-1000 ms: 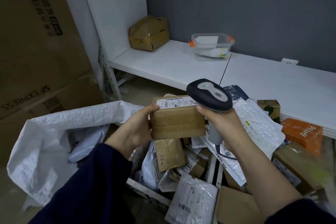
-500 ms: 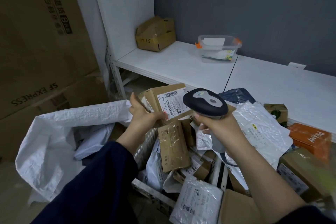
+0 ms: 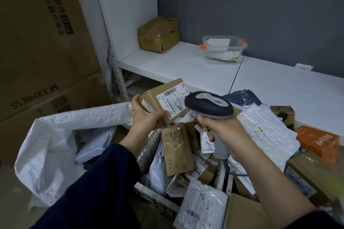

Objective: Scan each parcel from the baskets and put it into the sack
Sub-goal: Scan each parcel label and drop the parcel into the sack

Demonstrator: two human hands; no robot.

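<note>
At the near edge of the basket [image 3: 149,152], a white mailer [image 3: 202,206] with a barcode label lies on top of the heaped parcels. Further in, a flat brown packet [image 3: 176,150] stands tilted in the heap, just inside the basket's lattice wall. Above the basket the right hand [image 3: 223,132] is wrapped round the grey grip of the scanner [image 3: 208,104], whose dark head points away from the person. The left hand [image 3: 145,117] holds the box [image 3: 160,96] over the basket's left rim, fingers and thumb curled round its lower left corner. The box is tilted so that its white barcode label faces up, just beside the scanner head. Left of the basket the sack [image 3: 55,135] gapes open with pale mailers inside. Toward the basket's right side lie a bubble mailer [image 3: 266,128] and an orange box [image 3: 320,141]. Beyond the basket a white shelf [image 3: 176,61] carries a dented carton [image 3: 158,35] and a clear tub [image 3: 221,50].
</note>
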